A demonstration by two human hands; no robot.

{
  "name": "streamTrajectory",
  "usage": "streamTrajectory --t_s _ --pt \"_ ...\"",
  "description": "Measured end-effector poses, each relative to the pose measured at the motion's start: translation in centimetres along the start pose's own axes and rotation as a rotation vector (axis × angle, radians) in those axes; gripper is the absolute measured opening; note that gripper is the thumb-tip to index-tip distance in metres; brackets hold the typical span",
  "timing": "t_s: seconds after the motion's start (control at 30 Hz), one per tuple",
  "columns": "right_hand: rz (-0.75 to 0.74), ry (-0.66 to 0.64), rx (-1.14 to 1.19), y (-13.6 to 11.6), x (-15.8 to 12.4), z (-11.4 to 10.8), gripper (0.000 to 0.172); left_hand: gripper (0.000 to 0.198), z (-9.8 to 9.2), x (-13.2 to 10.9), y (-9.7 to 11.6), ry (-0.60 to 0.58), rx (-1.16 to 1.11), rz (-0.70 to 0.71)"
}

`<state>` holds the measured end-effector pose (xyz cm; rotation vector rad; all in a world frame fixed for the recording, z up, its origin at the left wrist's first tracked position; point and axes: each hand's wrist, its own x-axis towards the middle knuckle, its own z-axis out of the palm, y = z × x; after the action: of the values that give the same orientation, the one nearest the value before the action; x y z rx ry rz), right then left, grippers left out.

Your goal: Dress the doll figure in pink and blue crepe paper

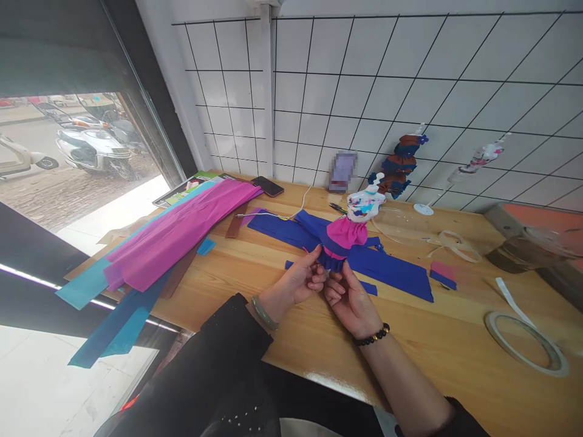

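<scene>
A small mannequin bust (364, 205) painted with colour splashes stands on the wooden table (255, 273). It wears a pink crepe paper skirt (348, 232) with a blue paper layer (328, 260) under it. My left hand (300, 280) pinches the blue layer's lower left edge with closed fingers. My right hand (348, 298) sits just right of it, fingers curled at the same blue hem. Blue paper strips (392, 267) lie under and around the figure.
Pink crepe sheets (182, 233) and teal ones (113, 328) hang over the table's left edge. A phone (268, 186) lies at the back. Two other dressed busts (401, 164) (478, 159) stand by the tiled wall. A tape roll (523, 343) lies at right, a bowl (523, 249) beyond it.
</scene>
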<state>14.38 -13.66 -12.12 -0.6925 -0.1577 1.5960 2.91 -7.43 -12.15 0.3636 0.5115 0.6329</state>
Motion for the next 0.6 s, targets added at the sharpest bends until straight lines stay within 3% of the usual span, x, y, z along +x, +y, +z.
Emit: streamTrajectory --t_s 0.3,0.6 --pt "-0.079 -0.012 -0.051 0.34 0.04 0.18 0.033 0.044 0.0 -0.44 -0.24 -0.041 0.057 0.064" --pt "-0.066 -0.007 -0.07 0.32 0.02 0.39 0.03 0.042 0.3 -0.56 -0.39 -0.055 0.131 0.119"
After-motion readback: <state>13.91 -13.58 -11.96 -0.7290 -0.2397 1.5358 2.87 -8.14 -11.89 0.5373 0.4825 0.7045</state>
